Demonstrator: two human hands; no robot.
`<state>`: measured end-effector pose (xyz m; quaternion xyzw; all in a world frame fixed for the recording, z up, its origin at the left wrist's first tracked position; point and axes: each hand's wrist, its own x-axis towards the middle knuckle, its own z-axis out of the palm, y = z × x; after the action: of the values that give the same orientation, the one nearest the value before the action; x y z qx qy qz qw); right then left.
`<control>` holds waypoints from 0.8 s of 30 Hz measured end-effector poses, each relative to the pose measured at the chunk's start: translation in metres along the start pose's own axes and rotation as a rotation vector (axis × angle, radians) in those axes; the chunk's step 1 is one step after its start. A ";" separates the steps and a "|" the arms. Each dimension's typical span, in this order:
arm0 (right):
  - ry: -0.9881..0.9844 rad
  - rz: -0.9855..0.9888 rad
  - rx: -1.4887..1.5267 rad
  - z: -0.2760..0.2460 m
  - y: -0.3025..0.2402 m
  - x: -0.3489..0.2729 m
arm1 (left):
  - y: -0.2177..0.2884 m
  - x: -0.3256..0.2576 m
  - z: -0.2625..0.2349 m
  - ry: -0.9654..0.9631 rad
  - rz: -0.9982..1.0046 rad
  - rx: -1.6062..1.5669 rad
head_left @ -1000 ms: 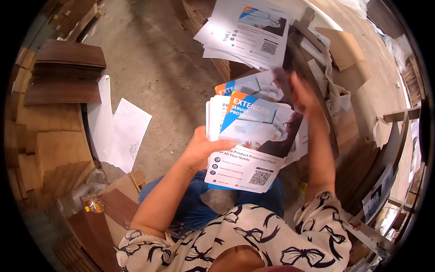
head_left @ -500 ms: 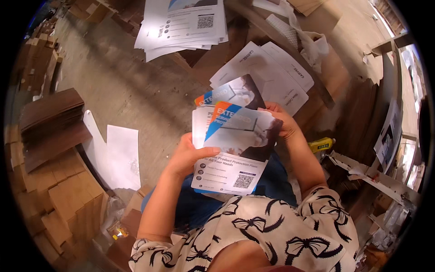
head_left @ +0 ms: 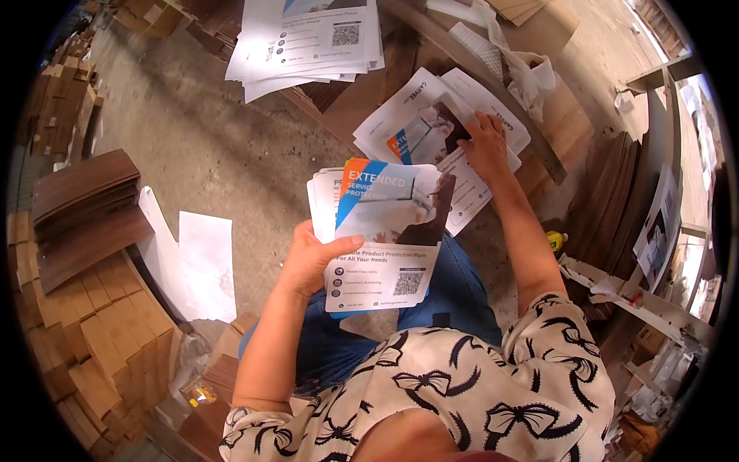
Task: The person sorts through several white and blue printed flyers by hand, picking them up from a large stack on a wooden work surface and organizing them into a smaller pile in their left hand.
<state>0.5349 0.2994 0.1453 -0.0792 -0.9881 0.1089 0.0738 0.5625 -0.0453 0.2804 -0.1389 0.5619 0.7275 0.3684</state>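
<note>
Held above your blue trousers (head_left: 462,296) is a stack of leaflets (head_left: 385,239), rounded at the corners. The front one has an orange-and-blue upper corner, a photo with a laptop, and a white lower half with three dark round icons and a square code. White printed leaflets fan out behind it to the left, and a blue edge peeks out below. Your left grip (head_left: 309,258) is closed on the stack at its left side, thumb on the face. By your right forearm, a small yellow thing (head_left: 556,240) is partly hidden. At lower left, clear plastic (head_left: 197,353) lies near a small yellow item (head_left: 202,395), too unclear to place inside or outside it

Farther out, your right grip (head_left: 486,146) curls its fingers at the edge of a similar leaflet (head_left: 431,142) lying tilted on white sheets (head_left: 385,115); you cannot tell whether it pinches it. To the left stand brown cartons (head_left: 115,331), contents hidden. Farthest, a pile of printed sheets (head_left: 308,38) rests on brown boards
</note>
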 end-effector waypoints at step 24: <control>0.284 0.050 1.022 -0.208 0.001 0.067 | 0.012 -0.014 -0.001 -0.070 0.044 -0.004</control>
<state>0.5030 0.3539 0.3542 -0.0708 -0.7869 0.5667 0.2336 0.5636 -0.0532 0.2976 -0.1015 0.5502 0.7408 0.3717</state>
